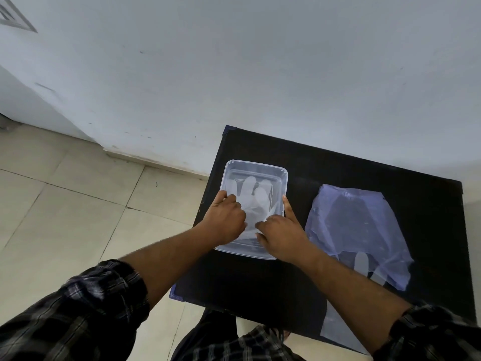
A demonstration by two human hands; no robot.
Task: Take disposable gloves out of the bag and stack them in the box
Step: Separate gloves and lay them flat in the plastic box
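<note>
A clear plastic box [282, 178] sits on the left part of a black table [325, 162]. A translucent disposable glove [253, 194] lies flat inside it, fingers pointing away from me. My left hand [225, 220] rests on the glove's left side, fingers curled down onto it. My right hand [282, 237] presses the glove's cuff end, with the index finger stretched along the box's right wall. To the right lies a thin bluish plastic bag [356, 227], with another glove [363, 264] showing through near its front end.
The table stands against a pale wall [260, 74]. Beige tiled floor [65, 204] spreads to the left. The bag's lower end hangs over the table's front edge. My checked sleeves fill the bottom corners.
</note>
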